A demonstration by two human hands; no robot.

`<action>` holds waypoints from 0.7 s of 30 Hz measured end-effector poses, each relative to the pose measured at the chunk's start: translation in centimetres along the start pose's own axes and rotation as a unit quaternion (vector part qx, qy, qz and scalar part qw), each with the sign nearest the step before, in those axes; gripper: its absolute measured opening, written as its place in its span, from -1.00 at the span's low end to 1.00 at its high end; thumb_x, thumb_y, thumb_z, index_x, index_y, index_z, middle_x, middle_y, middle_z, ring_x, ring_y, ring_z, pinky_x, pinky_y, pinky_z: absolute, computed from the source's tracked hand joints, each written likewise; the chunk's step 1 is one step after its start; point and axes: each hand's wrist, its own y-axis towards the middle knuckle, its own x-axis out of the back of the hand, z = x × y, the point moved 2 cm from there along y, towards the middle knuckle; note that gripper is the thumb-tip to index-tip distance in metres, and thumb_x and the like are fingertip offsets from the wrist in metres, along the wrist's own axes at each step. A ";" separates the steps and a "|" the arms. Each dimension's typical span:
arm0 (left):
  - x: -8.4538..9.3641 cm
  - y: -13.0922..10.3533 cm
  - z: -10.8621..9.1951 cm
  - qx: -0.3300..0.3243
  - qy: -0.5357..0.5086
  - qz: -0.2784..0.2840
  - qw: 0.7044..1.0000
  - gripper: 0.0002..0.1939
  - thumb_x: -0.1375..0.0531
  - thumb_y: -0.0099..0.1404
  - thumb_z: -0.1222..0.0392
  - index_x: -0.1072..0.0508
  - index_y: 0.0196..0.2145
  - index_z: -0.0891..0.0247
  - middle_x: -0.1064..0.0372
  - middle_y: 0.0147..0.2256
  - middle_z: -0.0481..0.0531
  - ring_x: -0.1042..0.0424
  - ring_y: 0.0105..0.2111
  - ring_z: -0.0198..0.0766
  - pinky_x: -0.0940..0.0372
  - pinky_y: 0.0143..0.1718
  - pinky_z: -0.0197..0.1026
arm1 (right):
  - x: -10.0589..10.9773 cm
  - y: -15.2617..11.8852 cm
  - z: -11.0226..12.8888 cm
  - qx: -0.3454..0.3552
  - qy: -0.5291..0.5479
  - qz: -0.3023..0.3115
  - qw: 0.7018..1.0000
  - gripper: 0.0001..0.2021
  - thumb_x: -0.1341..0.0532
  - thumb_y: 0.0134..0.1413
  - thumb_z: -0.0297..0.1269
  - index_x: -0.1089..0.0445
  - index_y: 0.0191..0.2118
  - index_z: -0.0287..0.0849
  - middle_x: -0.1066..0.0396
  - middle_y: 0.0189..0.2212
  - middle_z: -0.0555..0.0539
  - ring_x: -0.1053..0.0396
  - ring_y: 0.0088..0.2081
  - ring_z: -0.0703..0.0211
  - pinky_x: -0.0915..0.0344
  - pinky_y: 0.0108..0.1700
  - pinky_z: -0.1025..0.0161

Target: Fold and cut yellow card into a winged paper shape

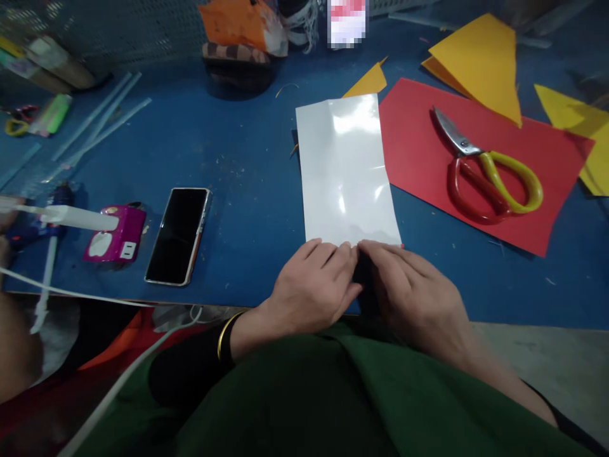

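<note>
A glossy white sheet of paper (343, 171) lies on the blue table, its near edge at my fingers. My left hand (316, 279) is closed, with curled fingertips on that edge and the thumb below it. Close beside it, my right hand (413, 289) pinches the same edge with its fingers pressed together. Whether the edge is folded under my fingers is hidden. To the right, scissors (469, 149) with one red and one yellow handle rest on a red sheet (528, 222), blades pointing away from me.
A phone (177, 236) and a magenta power adapter (115, 233) lie to the left, near a glue gun (54, 216) and clear glue sticks (102, 124). Orange-yellow paper (480, 63) overlaps the red sheet. An orange bag (238, 25) stands behind. Another person's arm (19, 343) is at far left.
</note>
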 end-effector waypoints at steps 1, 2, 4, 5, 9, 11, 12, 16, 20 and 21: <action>0.2 -0.2 0.3 0.018 -0.013 -0.014 1.000 -0.63 -0.10 0.45 0.16 -0.44 0.06 0.50 -0.50 -0.02 0.21 -0.42 -0.07 -0.07 -0.31 0.04 0.01 | 0.0 0.0 0.2 0.008 -0.010 0.013 1.000 -0.51 -0.09 0.17 -0.61 -0.19 0.23 -0.50 -0.48 0.05 -0.36 -0.41 0.10 -0.06 -0.39 0.11 0.05; 0.4 -0.5 0.6 0.044 -0.025 -0.028 0.998 -0.68 -0.11 0.45 0.20 -0.45 0.05 0.45 -0.52 -0.05 0.18 -0.42 -0.05 -0.08 -0.31 0.05 0.00 | -0.1 0.0 0.4 0.018 -0.016 0.028 0.999 -0.51 -0.09 0.17 -0.61 -0.20 0.22 -0.53 -0.46 0.06 -0.39 -0.39 0.12 -0.09 -0.39 0.12 0.03; 0.7 -0.9 1.5 0.118 -0.049 -0.052 0.990 -0.76 -0.15 0.42 0.24 -0.49 -0.01 0.33 -0.54 -0.12 0.11 -0.44 -0.06 -0.10 -0.34 0.01 0.01 | -0.1 0.2 0.7 0.035 -0.015 0.059 0.998 -0.53 -0.09 0.18 -0.55 -0.24 0.20 -0.56 -0.45 0.04 -0.42 -0.38 0.10 -0.16 -0.39 0.10 -0.03; 0.9 -1.1 2.0 0.162 -0.065 -0.058 0.983 -0.79 -0.17 0.41 0.24 -0.51 -0.04 0.28 -0.55 -0.15 0.08 -0.44 -0.08 -0.11 -0.34 -0.02 0.01 | -0.2 0.4 0.8 0.036 -0.015 0.072 0.997 -0.54 -0.10 0.19 -0.50 -0.26 0.20 -0.56 -0.45 0.02 -0.42 -0.38 0.08 -0.19 -0.40 0.08 -0.06; 0.9 -1.2 3.3 0.286 -0.162 -0.044 0.943 -0.95 -0.29 0.32 0.19 -0.56 -0.25 0.15 -0.54 -0.23 -0.02 -0.45 -0.14 -0.15 -0.33 -0.08 -0.02 | -0.2 0.9 1.2 0.005 -0.029 0.090 0.996 -0.51 -0.12 0.23 -0.35 -0.28 0.23 -0.46 -0.44 -0.03 -0.38 -0.37 0.04 -0.23 -0.37 0.06 -0.15; 0.8 -0.9 3.4 0.304 -0.181 -0.038 0.934 -0.98 -0.32 0.30 0.19 -0.56 -0.32 0.13 -0.53 -0.27 -0.06 -0.44 -0.16 -0.17 -0.30 -0.08 -0.02 | -0.2 0.9 1.4 -0.004 -0.040 0.091 0.995 -0.50 -0.12 0.23 -0.35 -0.27 0.25 -0.39 -0.43 -0.02 -0.35 -0.37 0.06 -0.21 -0.33 0.10 -0.16; 0.8 -0.8 3.4 0.307 -0.179 -0.036 0.934 -0.96 -0.32 0.30 0.19 -0.56 -0.34 0.12 -0.52 -0.28 -0.07 -0.43 -0.16 -0.18 -0.28 -0.08 -0.02 | -0.2 0.8 1.5 -0.006 -0.044 0.092 0.995 -0.49 -0.12 0.23 -0.34 -0.25 0.27 -0.36 -0.42 -0.01 -0.34 -0.36 0.07 -0.20 -0.31 0.11 -0.16; 0.5 -0.4 3.2 0.308 -0.149 -0.026 0.939 -0.86 -0.28 0.33 0.19 -0.52 -0.41 0.17 -0.49 -0.30 -0.04 -0.40 -0.17 -0.17 -0.27 -0.11 -0.02 | -0.2 0.6 1.6 -0.010 -0.056 0.094 0.994 -0.49 -0.13 0.24 -0.31 -0.24 0.28 -0.29 -0.40 -0.02 -0.34 -0.36 0.07 -0.18 -0.28 0.12 -0.17; 0.4 -0.3 3.1 0.310 -0.150 -0.039 0.938 -0.85 -0.26 0.31 0.26 -0.48 -0.44 0.20 -0.46 -0.28 0.00 -0.38 -0.15 -0.15 -0.27 -0.09 0.00 | -0.3 0.6 1.6 -0.017 -0.059 0.087 0.994 -0.51 -0.13 0.23 -0.31 -0.25 0.26 -0.25 -0.39 -0.04 -0.32 -0.36 0.05 -0.16 -0.27 0.12 -0.21; 0.4 -0.4 3.1 0.310 -0.154 -0.042 0.937 -0.86 -0.26 0.30 0.27 -0.48 -0.44 0.20 -0.46 -0.28 0.00 -0.38 -0.15 -0.14 -0.27 -0.08 0.01 | -0.3 0.6 1.6 -0.019 -0.055 0.086 0.995 -0.51 -0.12 0.22 -0.33 -0.26 0.26 -0.25 -0.39 -0.04 -0.32 -0.35 0.05 -0.17 -0.27 0.12 -0.22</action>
